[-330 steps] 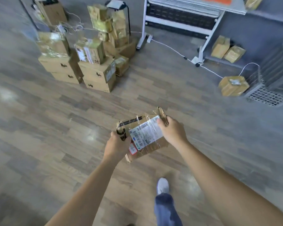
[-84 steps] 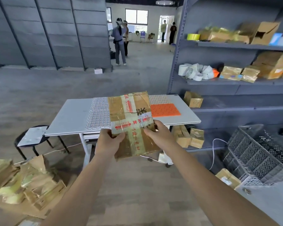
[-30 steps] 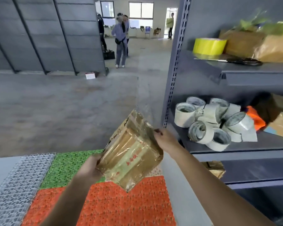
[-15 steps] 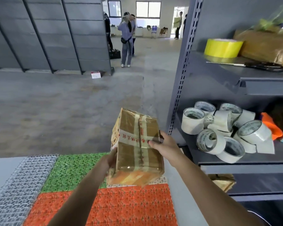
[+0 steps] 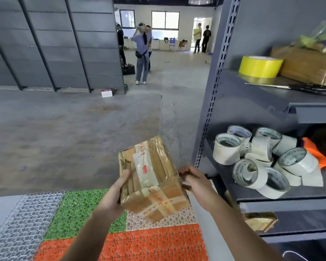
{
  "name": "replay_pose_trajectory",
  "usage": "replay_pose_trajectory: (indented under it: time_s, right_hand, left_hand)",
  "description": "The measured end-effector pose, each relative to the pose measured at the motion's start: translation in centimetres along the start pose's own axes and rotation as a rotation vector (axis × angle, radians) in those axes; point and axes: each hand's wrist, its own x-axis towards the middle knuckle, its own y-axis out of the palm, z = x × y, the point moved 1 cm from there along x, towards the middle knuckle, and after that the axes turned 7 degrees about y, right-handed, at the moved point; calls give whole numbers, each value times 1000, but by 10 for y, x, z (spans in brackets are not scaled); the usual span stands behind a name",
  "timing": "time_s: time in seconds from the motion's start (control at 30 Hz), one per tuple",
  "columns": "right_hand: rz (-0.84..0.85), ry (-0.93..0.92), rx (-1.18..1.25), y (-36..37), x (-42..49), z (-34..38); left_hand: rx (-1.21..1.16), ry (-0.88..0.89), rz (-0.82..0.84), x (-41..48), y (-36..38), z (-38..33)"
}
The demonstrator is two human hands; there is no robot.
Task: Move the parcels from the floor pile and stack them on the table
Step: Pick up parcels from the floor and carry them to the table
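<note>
Now the parcel (image 5: 151, 178) sits lower than it did half a second ago: it has tipped from standing nearly upright in the air to leaning back, its far end raised toward 12 o'clock and its near, tape-crossed end down over the pale mat tile (image 5: 164, 217) at the far right of the table (image 5: 0, 200). Whether that near edge already touches the tile I cannot tell; it looks very close or just resting.

The left hand (image 5: 113, 196) clasps the parcel's left face at 9 o'clock, thumb laid up along the crumpled cardboard and the fingers hidden underneath. The right hand (image 5: 194, 181) has changed most: a moment ago it lay across the top, and now it is at the right edge, at 3 o'clock, fingers curled and partly bunched against the side. It seems to steady the box more than carry it.

So the carrying part looks finished and the setting down is under way. No other parcel shows on the mats: the green tile (image 5: 79, 210) at 9 o'clock of the box and the orange tile (image 5: 149, 242) at 6 o'clock are bare, so this one would start the stack. At 3 o'clock the shelf rack (image 5: 211, 102) stands near, with white tape rolls (image 5: 256, 162) on it, well clear of the hands.

The likely need next is to level the box flat before letting go.
</note>
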Motion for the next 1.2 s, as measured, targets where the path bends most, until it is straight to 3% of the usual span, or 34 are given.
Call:
replay_pose_trajectory:
  time_s: [0.17,0.3,0.47,0.57,0.67,0.73,0.87,0.93,1.0,1.07,1.1,1.2]
  right_hand:
    - [-77,-119,-85,10,-3,8]
    - [-252,-281,-485,8,-1,21]
    - [-222,3,-372,1,-1,24]
    - [-169,35,-432,0,4,14]
    - [-94,-1,-481,3,8,5]
    - [-25,-19,-570,6,13,-2]
    - [153,57,-680,12,20,-30]
    - [181,48,-717,13,21,-42]
    - [147,33,-778,14,22,-56]
    - [110,69,-790,13,22,-71]
    - [81,104,-762,13,23,-79]
    - [19,216,-666,16,26,-94]
  left_hand:
    - [-97,22,-71,0,-8,8]
    - [-162,34,-100,-3,-17,15]
    - [-11,-50,-45,-10,-17,15]
    - [102,-47,-70,-12,-15,36]
    - [53,-71,-13,-12,-23,68]
    - [286,-197,20,-7,-35,90]
    - [1102,-473,79,-9,-47,129]
    - [1335,-499,-9,-12,-65,131]
    - [1423,-390,-249,-11,-94,120]
    - [1232,-145,-507,-8,-112,100]
    - [1061,-30,-529,-8,-106,90]
    - [751,61,-254,-10,-55,67]
